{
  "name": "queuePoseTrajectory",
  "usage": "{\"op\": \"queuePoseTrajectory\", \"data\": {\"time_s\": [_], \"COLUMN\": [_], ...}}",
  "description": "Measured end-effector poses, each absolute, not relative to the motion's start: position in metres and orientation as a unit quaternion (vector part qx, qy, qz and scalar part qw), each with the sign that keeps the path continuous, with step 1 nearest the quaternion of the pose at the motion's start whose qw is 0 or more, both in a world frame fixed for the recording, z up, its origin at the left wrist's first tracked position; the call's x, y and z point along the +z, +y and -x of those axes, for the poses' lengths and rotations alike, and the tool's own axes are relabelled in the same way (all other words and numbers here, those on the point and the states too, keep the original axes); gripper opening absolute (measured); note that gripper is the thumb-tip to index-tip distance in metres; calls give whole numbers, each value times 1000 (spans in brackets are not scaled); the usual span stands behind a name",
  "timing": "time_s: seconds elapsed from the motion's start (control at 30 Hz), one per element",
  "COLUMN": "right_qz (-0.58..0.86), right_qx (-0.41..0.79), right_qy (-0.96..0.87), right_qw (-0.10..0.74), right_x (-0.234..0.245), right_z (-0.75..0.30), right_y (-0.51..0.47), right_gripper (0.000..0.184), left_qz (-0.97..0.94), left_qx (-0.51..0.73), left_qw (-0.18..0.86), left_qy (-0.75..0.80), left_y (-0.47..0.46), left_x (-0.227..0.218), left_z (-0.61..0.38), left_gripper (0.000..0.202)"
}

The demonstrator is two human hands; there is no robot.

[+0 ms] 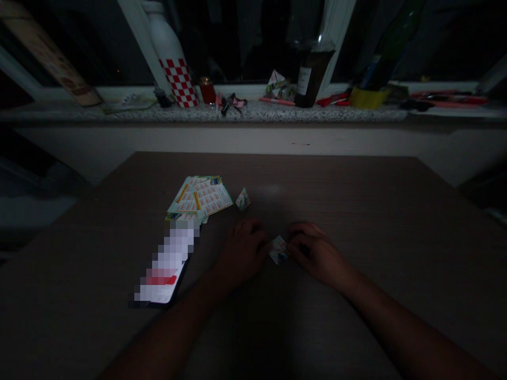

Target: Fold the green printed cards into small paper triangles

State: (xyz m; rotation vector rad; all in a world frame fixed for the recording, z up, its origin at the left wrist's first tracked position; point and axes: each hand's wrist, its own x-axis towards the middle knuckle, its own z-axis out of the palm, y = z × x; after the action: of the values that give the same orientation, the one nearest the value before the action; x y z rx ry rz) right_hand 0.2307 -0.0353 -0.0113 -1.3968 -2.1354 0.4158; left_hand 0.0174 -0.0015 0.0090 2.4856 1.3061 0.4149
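Between my hands lies a small folded paper square (279, 250), turned cornerwise, printed in pale and dark colours. My left hand (249, 244) pinches or presses its left corner, fingers curled. From the other side, the thumb and fingertips of my right hand (312, 248) close on its right corner. A second small folded paper (243, 199) sits on the table (380, 211) just beyond my left hand. Farther left is a fanned stack of printed paper sheets (202, 195). A phone (170, 269) with a lit, partly blurred screen lies left of my left forearm, touching the stack's lower edge.
Behind the table runs a speckled stone windowsill (245, 113). On it stand a white bottle with red checks (178, 74), a small red jar (207, 91), a dark labelled bag (311, 76) and a green bottle (396, 47) in a yellow holder (368, 98). The light is dim.
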Motion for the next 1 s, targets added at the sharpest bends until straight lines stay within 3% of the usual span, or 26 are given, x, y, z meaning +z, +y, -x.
{"op": "queuePoseTrajectory", "data": {"time_s": [1.0], "right_qz": [613], "right_qx": [143], "right_qy": [-722], "right_qw": [288], "right_x": [-15], "right_z": [-217], "right_y": [-34], "right_gripper": [15], "left_qz": [-838], "left_qx": [137], "left_qw": [79], "left_qy": [522], "left_y": [-10], "left_x": [4], "left_z": [-36], "left_gripper": [14]}}
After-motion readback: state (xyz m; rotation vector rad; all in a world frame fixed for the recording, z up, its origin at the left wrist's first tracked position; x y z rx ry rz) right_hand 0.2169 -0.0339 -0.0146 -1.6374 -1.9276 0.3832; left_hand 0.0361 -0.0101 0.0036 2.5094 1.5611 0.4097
